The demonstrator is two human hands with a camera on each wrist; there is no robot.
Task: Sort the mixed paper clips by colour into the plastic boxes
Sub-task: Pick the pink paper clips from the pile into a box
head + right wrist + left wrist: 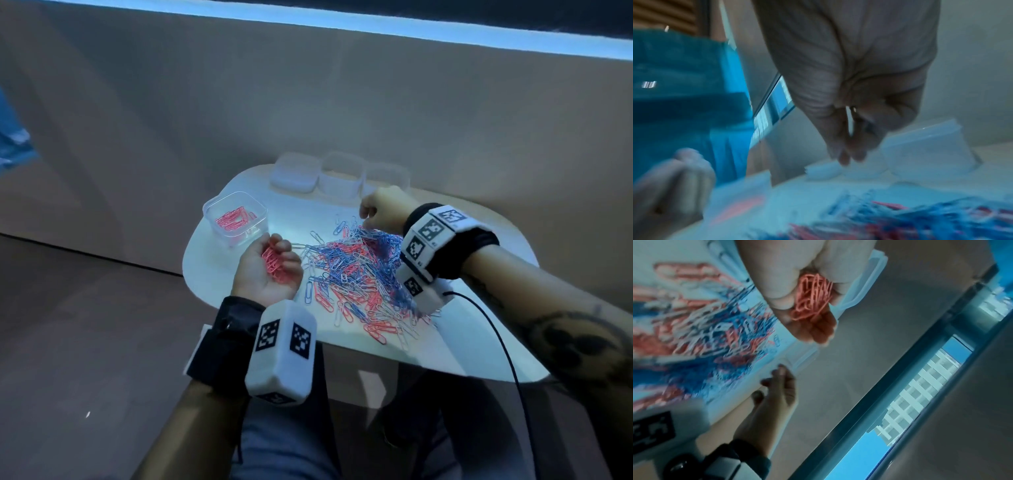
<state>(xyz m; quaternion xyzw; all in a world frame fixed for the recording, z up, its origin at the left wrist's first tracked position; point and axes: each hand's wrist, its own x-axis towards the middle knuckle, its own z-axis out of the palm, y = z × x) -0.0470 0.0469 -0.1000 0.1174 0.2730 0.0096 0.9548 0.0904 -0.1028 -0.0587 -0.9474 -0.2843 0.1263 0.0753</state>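
Observation:
A mixed pile of pink, blue and white paper clips (356, 270) lies on the white table (219, 274). My left hand (270, 263) is palm up at the pile's left edge. Its curled fingers cup a bunch of pink clips (813, 298). Just beyond it stands a clear plastic box (236, 219) with pink clips inside. My right hand (380, 209) hovers over the pile's far edge. Its fingertips (849, 155) point down and are pinched together. Blur hides whether a clip sits between them.
Two clear plastic boxes (342, 174) (388, 174) and a stack of lids (295, 173) stand along the table's far edge. A black cable (496, 335) runs from my right wrist over the table's near right corner. My lap is below the near edge.

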